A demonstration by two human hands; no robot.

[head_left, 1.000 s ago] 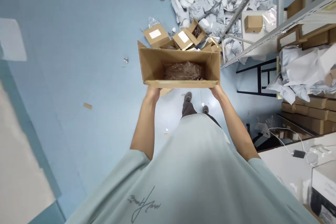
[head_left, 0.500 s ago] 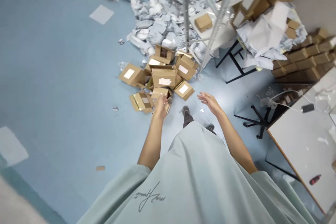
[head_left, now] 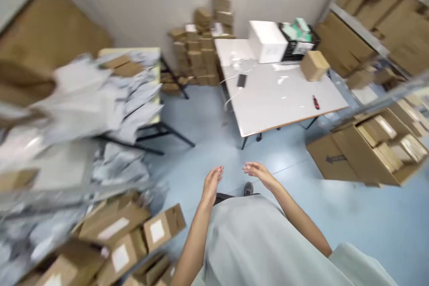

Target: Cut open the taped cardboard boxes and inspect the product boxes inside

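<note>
Both of my hands hang free in front of my body above the blue floor. My left hand (head_left: 212, 184) has its fingers loosely stretched and holds nothing. My right hand (head_left: 258, 173) is also open, fingers pointing left, empty. A pile of small cardboard boxes with white labels (head_left: 127, 237) lies on the floor at my lower left, nearest to my left hand. A white table (head_left: 278, 94) stands ahead of my hands, with a phone on a cable (head_left: 241, 80), a small red item (head_left: 315, 102) and a cardboard box (head_left: 313, 65) on it.
Grey mailer bags (head_left: 110, 98) are heaped on a black-legged table at left. Stacked boxes (head_left: 197, 49) stand against the far wall. A large open carton of small boxes (head_left: 372, 147) sits on the right. A white box (head_left: 266, 41) and a black crate (head_left: 296, 38) rest at the table's far end.
One second ago both hands held an open cardboard box; it dropped onto the floor pile. My view has since swung round towards the white table, and both hands are empty.
</note>
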